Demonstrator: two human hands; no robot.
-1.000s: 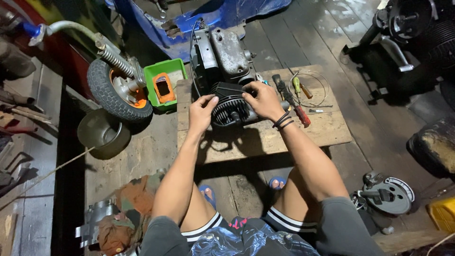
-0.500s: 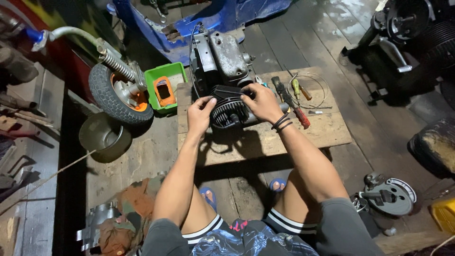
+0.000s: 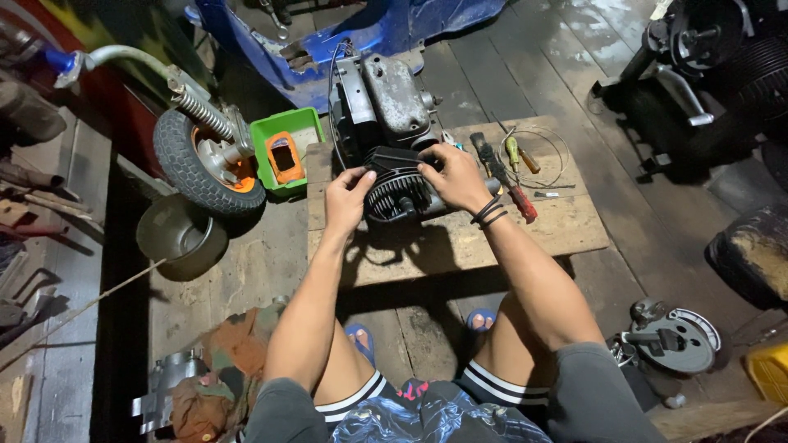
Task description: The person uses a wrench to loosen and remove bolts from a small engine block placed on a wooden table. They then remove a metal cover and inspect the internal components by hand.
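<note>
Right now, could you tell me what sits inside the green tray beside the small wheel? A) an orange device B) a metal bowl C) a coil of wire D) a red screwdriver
A: the green tray holds an orange device, while the red-handled screwdriver and wire coil lie on the wooden bench.

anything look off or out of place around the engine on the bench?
Nothing broken or spilled. Both hands, left hand and right hand, grip the finned cylinder of the engine. Screwdrivers and a wire loop lie loose on the wooden bench.
</note>
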